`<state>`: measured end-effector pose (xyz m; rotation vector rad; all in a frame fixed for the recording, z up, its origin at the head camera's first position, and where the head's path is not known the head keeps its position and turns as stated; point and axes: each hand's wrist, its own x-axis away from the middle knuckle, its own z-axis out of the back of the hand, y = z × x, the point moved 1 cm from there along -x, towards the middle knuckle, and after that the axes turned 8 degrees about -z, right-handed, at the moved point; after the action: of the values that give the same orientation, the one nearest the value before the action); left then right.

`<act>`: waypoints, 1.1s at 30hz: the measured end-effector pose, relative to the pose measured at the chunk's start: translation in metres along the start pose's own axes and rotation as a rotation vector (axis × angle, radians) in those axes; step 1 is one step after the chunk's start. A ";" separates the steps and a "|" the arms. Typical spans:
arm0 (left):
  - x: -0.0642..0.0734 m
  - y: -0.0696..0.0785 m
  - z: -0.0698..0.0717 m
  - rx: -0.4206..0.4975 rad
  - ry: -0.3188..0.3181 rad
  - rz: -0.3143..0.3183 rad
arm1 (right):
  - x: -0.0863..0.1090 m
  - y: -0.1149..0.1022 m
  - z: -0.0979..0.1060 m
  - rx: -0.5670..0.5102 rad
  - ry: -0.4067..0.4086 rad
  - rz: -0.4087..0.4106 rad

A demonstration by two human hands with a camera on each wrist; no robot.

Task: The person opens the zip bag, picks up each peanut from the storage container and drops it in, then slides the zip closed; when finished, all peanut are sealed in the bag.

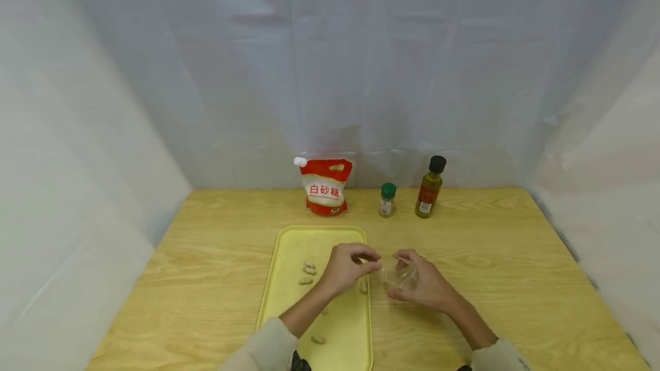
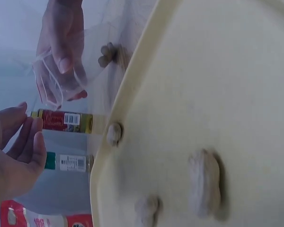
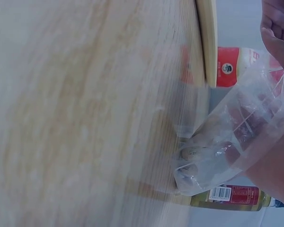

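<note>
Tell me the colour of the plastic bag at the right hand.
The plastic bag is clear and colourless; it shows best in the right wrist view.

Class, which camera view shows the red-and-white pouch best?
The head view: the pouch stands there whole and unobstructed. The left wrist view crops it; the right wrist view shows it partly behind the clear bag.

The bag (image 3: 210, 163) is glossy plastic, the peanuts (image 2: 204, 184) apparently rough.
</note>
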<state>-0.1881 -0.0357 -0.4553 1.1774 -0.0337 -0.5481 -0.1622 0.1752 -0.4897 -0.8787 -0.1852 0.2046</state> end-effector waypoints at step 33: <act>0.029 -0.080 0.097 -0.306 0.142 0.184 | 0.000 0.001 0.000 -0.013 -0.004 0.000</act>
<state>-0.2234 -0.1533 -0.4948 0.9000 0.0611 -0.2940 -0.1625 0.1758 -0.4900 -0.8915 -0.1902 0.2058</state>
